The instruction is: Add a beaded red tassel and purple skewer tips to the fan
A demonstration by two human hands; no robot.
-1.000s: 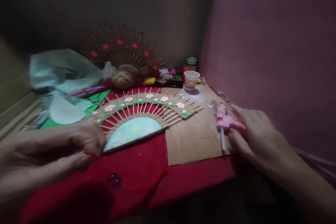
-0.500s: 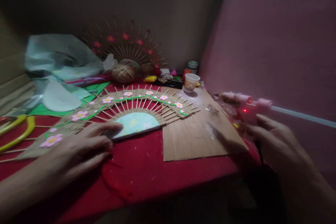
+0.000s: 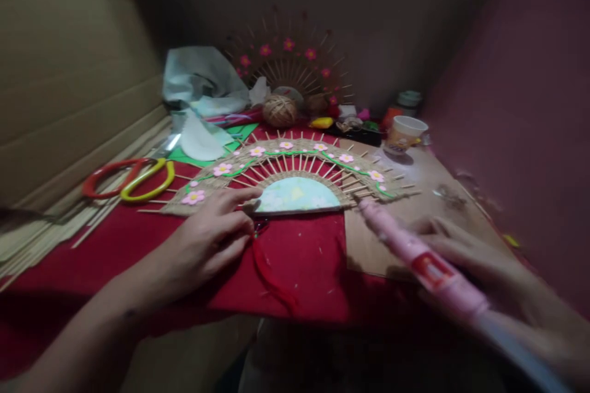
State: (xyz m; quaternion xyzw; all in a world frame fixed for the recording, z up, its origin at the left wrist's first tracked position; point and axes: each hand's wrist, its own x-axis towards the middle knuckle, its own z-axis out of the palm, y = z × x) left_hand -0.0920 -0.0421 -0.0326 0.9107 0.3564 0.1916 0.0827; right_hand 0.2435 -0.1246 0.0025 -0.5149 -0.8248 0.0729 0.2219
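A woven half-round fan (image 3: 299, 193) lies on the red cloth, with thin sticks fanning outward, pink flowers, a green wavy line and a pale blue centre. My left hand (image 3: 209, 236) grips its lower edge left of the blue centre, index finger on top and the other fingers curled. My right hand (image 3: 488, 270) is wrapped round a pink hot glue gun (image 3: 410, 249) with a pale glue stick in its back. The gun's nozzle points at the fan's lower right sticks; contact cannot be made out. A red ribbon (image 3: 267, 270) trails below the left fingers.
Scissors (image 3: 147, 181) with red and yellow handles lie left. Behind are a twine ball (image 3: 280, 110), a plastic bag (image 3: 203, 80) and a second fan (image 3: 288, 61) against the wall. A paper cup (image 3: 404, 135) stands on the brown board (image 3: 373, 252). Loose sticks (image 3: 87, 215) lie far left.
My right hand has brought the glue gun from beyond the board's right side to the fan's lower right. My left hand stays on the fan. The view has turned rightward-to-left, showing more cardboard.
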